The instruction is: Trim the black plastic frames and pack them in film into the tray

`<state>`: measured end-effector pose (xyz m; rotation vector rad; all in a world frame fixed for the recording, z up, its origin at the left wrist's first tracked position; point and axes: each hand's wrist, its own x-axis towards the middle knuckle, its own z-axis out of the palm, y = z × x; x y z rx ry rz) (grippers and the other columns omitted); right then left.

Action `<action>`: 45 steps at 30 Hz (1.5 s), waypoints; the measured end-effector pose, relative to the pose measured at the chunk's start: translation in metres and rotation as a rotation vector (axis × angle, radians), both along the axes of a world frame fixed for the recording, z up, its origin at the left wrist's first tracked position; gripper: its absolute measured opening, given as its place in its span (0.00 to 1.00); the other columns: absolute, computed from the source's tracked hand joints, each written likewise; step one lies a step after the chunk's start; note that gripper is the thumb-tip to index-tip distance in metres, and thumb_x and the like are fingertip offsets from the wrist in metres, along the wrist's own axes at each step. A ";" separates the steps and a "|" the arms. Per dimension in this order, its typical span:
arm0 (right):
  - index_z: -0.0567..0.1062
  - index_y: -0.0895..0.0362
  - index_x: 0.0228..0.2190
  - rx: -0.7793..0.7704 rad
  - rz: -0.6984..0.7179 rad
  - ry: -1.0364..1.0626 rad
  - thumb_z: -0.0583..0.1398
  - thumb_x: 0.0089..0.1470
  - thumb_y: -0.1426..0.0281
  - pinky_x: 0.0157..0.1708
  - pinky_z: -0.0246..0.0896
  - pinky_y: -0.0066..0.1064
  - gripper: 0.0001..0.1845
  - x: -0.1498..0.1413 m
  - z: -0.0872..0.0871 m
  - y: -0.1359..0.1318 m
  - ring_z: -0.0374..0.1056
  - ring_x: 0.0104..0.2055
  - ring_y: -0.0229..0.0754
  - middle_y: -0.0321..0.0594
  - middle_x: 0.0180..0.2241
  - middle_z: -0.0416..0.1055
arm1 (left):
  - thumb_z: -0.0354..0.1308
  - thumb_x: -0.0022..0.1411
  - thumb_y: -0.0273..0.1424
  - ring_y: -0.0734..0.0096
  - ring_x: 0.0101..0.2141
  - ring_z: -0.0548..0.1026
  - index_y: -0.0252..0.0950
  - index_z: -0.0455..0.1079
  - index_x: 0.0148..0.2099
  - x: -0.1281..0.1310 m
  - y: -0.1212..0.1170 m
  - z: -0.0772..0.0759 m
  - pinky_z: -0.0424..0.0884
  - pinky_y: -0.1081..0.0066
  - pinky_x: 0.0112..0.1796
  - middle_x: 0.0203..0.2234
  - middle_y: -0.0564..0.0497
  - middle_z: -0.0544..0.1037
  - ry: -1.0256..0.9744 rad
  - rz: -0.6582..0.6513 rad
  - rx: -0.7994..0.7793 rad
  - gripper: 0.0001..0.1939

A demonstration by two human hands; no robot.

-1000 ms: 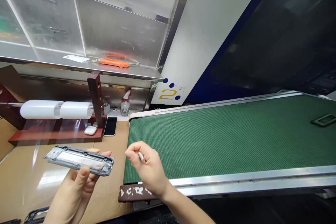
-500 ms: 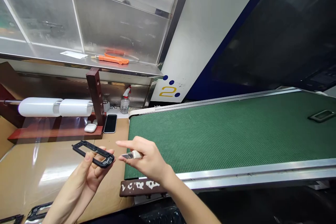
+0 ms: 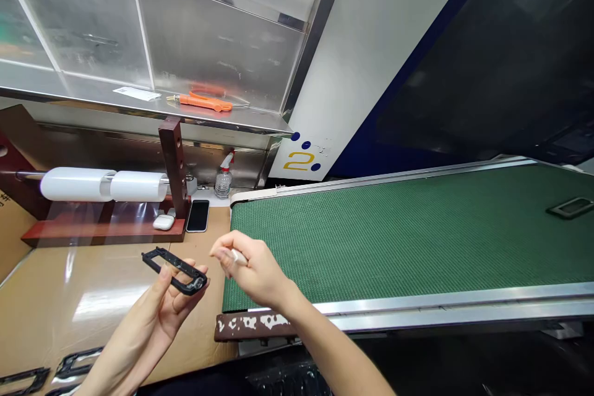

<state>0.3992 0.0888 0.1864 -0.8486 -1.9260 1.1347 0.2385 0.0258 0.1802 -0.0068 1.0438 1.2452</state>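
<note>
at the near left edge, several black frames lie on the brown work surface, partly cut off by the picture edge. the left hand grasps a rectangular black frame by its right-hand portion, thumb on the near bar and fingers behind. the frame is held tilted above the work surface, its right end lower than its left; the central opening is see-through. the right hand, fingers curled, grasps a small white piece, partly hidden by the fingers. this hand is near the right end of the frame, apart from it, in front of the green conveyor belt.

beyond the hands, a phone lies flat beside a red-brown stand. the stand carries two white film rolls on a rod; a white case sits on its base. a spray bottle stands upright behind the phone. a further frame lies on the belt at far right. an orange tool and a paper slip rest on the metal shelf.
</note>
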 end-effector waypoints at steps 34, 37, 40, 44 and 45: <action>0.69 0.55 0.50 0.288 -0.005 -0.330 0.68 0.45 0.57 0.60 0.37 0.39 0.32 -0.085 -0.034 -0.039 0.63 0.50 0.39 0.40 0.46 0.69 | 0.58 0.60 0.42 0.73 0.36 0.74 0.41 0.70 0.51 -0.189 -0.018 -0.046 0.64 0.83 0.38 0.40 0.50 0.73 1.843 -0.592 1.132 0.18; 0.70 0.58 0.45 0.436 -0.092 -0.303 0.66 0.49 0.63 0.56 0.45 0.35 0.22 -0.088 -0.022 -0.059 0.65 0.44 0.36 0.38 0.39 0.71 | 0.59 0.59 0.41 0.73 0.35 0.75 0.41 0.70 0.51 -0.184 -0.012 -0.035 0.64 0.85 0.39 0.40 0.50 0.74 1.747 -0.592 1.220 0.19; 0.70 0.58 0.43 0.488 -0.167 -0.294 0.66 0.49 0.65 0.52 0.49 0.34 0.20 -0.082 -0.012 -0.070 0.66 0.42 0.35 0.37 0.37 0.71 | 0.61 0.56 0.39 0.73 0.37 0.76 0.44 0.70 0.53 -0.188 -0.010 -0.027 0.64 0.88 0.40 0.42 0.52 0.75 1.620 -0.587 1.251 0.21; 0.71 0.58 0.42 0.434 -0.170 -0.290 0.67 0.47 0.64 0.49 0.53 0.35 0.21 -0.073 0.002 -0.081 0.66 0.39 0.37 0.37 0.35 0.71 | 0.62 0.54 0.38 0.70 0.41 0.75 0.46 0.71 0.53 -0.201 -0.013 -0.029 0.63 0.86 0.44 0.44 0.53 0.75 1.501 -0.721 1.166 0.23; 0.71 0.59 0.42 0.413 -0.161 -0.279 0.67 0.47 0.65 0.47 0.54 0.34 0.21 -0.073 0.005 -0.083 0.65 0.38 0.37 0.37 0.34 0.71 | 0.62 0.53 0.38 0.68 0.41 0.75 0.47 0.71 0.52 -0.202 -0.015 -0.029 0.64 0.85 0.44 0.43 0.53 0.75 1.452 -0.778 1.137 0.23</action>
